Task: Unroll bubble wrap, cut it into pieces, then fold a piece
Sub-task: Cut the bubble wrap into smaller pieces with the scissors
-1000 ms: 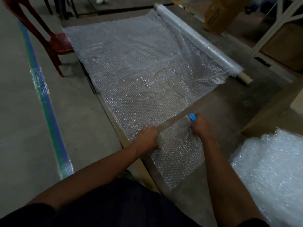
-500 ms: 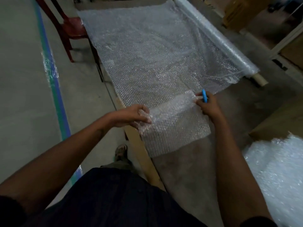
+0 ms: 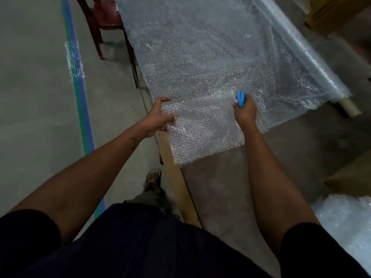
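Observation:
A cut piece of bubble wrap [image 3: 204, 135] lies on the table's near part, its far edge lifted and laid over the big unrolled sheet [image 3: 210, 57]. My left hand [image 3: 159, 117] grips the piece's left far corner at the table's edge. My right hand [image 3: 246, 111] holds a blue cutter [image 3: 241, 99] and pinches the piece's right far corner. The roll [image 3: 301, 49] of bubble wrap runs along the sheet's right side, its cardboard core end [image 3: 350, 108] showing.
The wooden table [image 3: 230, 197] has a pale front edge by my foot. A heap of bubble wrap [image 3: 349, 219] lies at the right, beside a cardboard box [image 3: 353, 177]. A red chair [image 3: 104, 19] stands on the floor at the far left.
Both hands have carried the piece's far edge away from me, over onto the unrolled sheet. The view has moved closer and further down.

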